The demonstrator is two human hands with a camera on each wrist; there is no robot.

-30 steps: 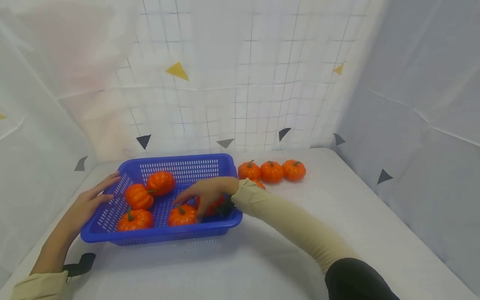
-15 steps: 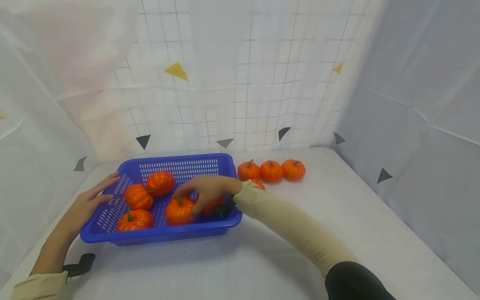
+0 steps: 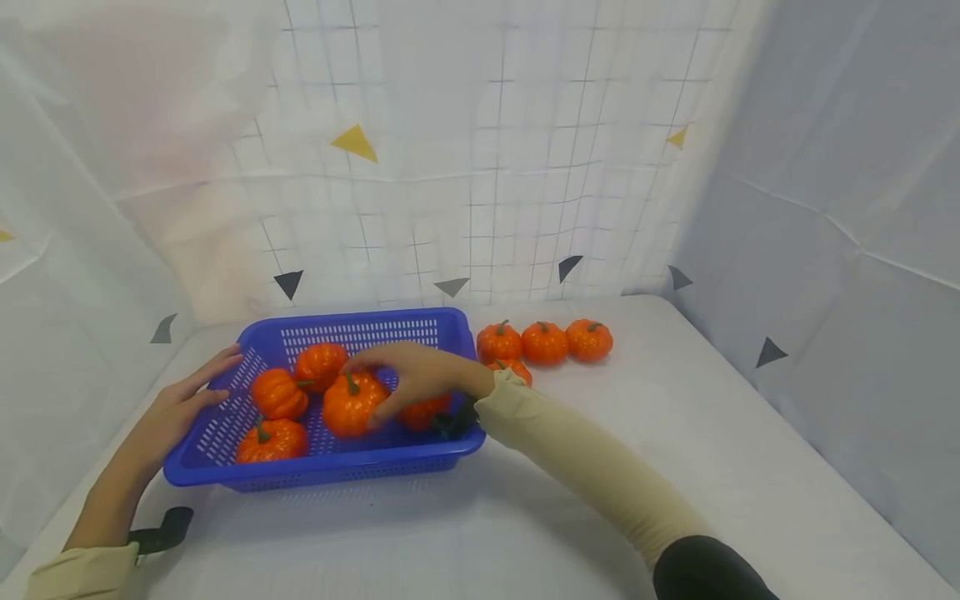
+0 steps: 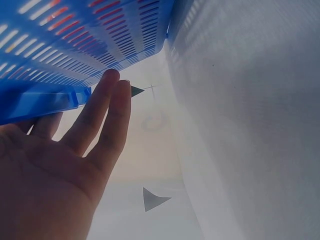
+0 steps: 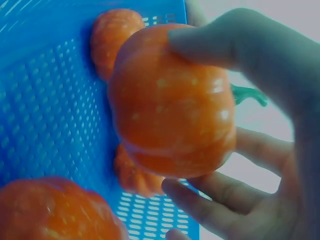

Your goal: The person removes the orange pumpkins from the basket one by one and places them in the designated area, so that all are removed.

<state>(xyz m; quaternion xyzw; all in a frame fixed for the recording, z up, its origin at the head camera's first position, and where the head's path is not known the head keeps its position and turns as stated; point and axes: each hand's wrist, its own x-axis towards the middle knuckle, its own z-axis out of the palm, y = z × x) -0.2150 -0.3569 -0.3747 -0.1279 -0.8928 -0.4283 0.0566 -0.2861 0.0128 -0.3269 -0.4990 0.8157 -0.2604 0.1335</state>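
While left hand [image 3: 167, 417] rested straight-fingered on basket [image 3: 322, 468], right hand [image 3: 420, 369] gripped pumpkin [image 3: 349, 408] seemingly glossy enough to slip

1 blue plastic basket [image 3: 322, 464], w/ 5 orange pumpkins [image 3: 349, 408] inside. Another 4 pumpkins outside, approx. its 2–3 o'clock, 1 partly hidden. 2 hands: 1 L hand [image 3: 176, 408] at 9 o'clock, 1 R hand [image 3: 411, 372] abt 2.

White table [image 3: 750, 467], gridded backdrop [image 3: 540, 167], yellow triangle [image 3: 356, 143]
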